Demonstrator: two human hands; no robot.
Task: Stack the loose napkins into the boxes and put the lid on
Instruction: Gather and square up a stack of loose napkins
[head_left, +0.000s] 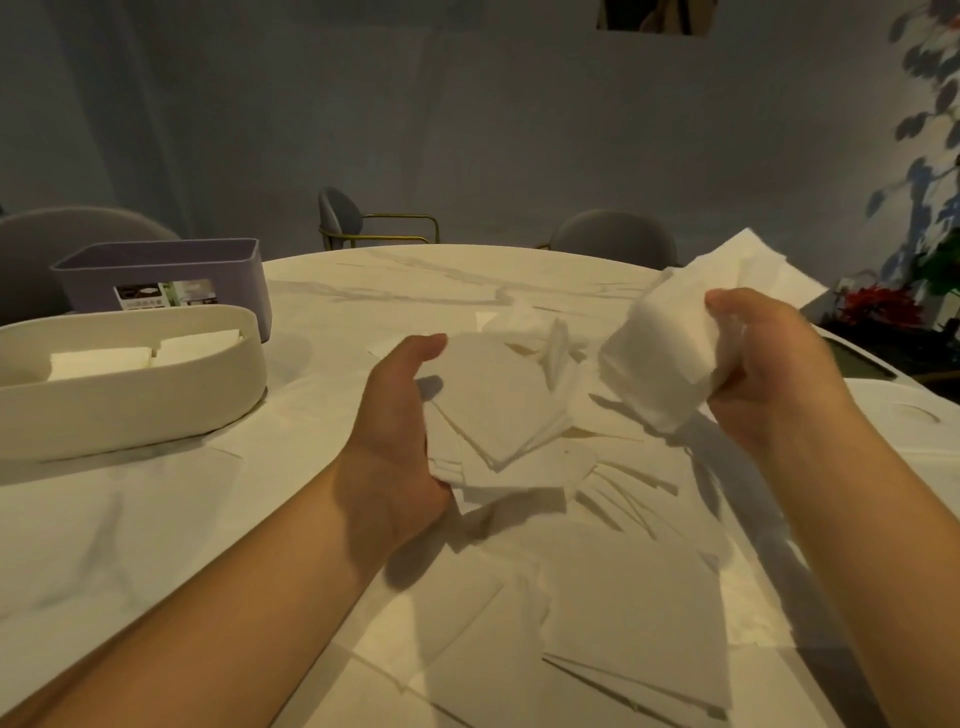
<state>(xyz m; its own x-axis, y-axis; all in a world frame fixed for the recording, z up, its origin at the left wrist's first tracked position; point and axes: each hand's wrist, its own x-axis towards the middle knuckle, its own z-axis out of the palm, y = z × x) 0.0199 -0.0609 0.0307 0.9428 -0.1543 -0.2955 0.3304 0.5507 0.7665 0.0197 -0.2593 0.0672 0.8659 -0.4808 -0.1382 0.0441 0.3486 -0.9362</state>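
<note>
My left hand (397, 431) grips a loose stack of white napkins (498, 410) at its left edge, held just above the table. Up at the right, my right hand (774, 369) holds a thick bundle of napkins (670, 348) lifted off the table. Several more loose napkins (623, 597) lie spread over the white marble table (130, 545) below and between my arms. A cream oval box (130, 395) stands at the left with two napkin stacks inside. Behind it stands a purple box (161, 275) with a label on its front. No lid can be made out.
Grey chairs with gold frames (363, 223) stand beyond the table's far edge. A plant and red flowers (883, 306) are at the right, next to a dark tray (862, 358) at the table's right edge.
</note>
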